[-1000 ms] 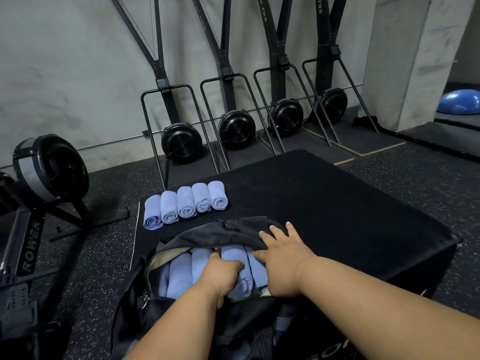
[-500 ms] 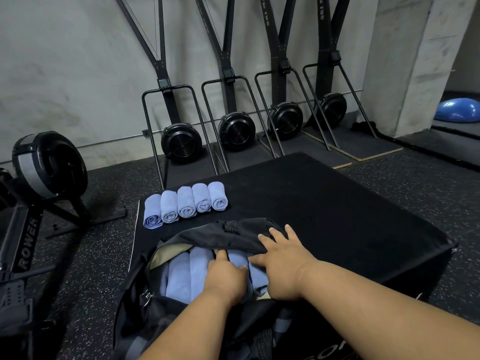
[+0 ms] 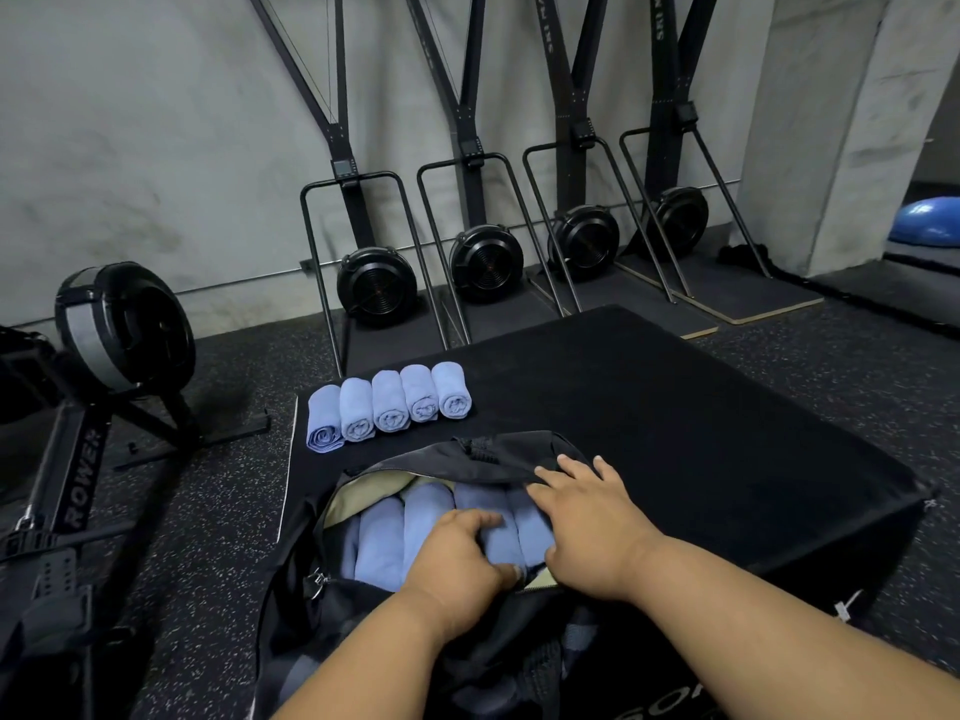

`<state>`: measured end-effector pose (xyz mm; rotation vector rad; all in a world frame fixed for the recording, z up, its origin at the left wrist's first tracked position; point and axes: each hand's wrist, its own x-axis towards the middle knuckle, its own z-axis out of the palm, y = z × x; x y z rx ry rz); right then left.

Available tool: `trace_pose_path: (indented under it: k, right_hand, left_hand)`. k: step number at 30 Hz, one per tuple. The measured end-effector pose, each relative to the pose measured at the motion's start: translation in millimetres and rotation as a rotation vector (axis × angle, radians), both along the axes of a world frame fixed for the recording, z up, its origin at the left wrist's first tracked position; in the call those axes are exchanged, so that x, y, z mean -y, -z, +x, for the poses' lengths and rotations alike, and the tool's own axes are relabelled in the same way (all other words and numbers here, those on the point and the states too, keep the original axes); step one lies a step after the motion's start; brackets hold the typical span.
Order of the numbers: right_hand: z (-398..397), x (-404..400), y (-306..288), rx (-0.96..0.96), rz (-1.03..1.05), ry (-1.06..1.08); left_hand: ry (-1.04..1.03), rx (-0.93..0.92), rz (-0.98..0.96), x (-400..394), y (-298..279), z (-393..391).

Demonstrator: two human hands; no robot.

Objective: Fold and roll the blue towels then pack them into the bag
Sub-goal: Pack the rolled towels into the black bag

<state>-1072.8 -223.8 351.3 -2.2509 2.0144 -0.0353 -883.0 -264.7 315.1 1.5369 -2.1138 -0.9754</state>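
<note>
Rolled pale-blue terry towels (image 3: 384,537) lie packed side by side in the open mouth of a black fabric duffel bag (image 3: 467,457), whose tan lining shows at the left of the opening. The bag sits at the near left corner of a large black padded plyo box (image 3: 701,433). The left hand (image 3: 460,558) is down among the packed rolls, fingers curled round one of them. The right hand (image 3: 587,522) lies flat with straight fingers, spread across the far right rim of the bag and the rightmost roll.

Five more rolled pale-blue towels (image 3: 389,407) stand in a touching row at the far left edge of the box, spiral ends facing the near side, apart from the bag.

Legible writing: "ROWER" in white on the black rail of a rowing machine (image 3: 124,324) on the floor left of the box. Partial white letters "SO" show on the box's near face. Four black upright ski machines (image 3: 485,257) stand along the grey concrete wall; the lettering on their posts is too small to read with certainty. A blue dome ball (image 3: 930,226) lies behind the pillar.
</note>
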Motion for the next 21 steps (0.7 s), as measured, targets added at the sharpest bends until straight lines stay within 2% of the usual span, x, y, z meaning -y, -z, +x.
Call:
trace_pose_path:
  k: [4, 7, 10, 12, 15, 21]
  right_hand:
    - [2.8, -1.5, -1.8, -0.022, 0.005, -0.004]
    - [7.4, -1.8, -0.6, -0.039, 0.001, -0.021]
    - [13.5, -2.7, 0.1, -0.017, 0.025, -0.042]
    - [16.3, -2.5, 1.1, -0.017, 0.043, -0.052]
    - [19.9, -0.7, 2.7, -0.047, 0.077, -0.061]
    - [31.7, 3.3, 5.8, -0.096, 0.143, -0.067]
  left_hand:
    - [-0.15, -0.334, 0.182, -3.4, -5.3, -0.2]
    - [-0.261, -0.404, 0.136, -8.6, -12.3, 7.4]
    - [-0.347, -0.25, -0.021, -6.7, -19.6, 24.6]
    - [-0.359, -0.027, -0.085, -1.9, -22.2, 37.3]
    - [-0.282, 0.252, 0.007, 4.8, -16.2, 46.0]
    - [-0.291, 0.281, -0.022, 6.7, -7.3, 43.6]
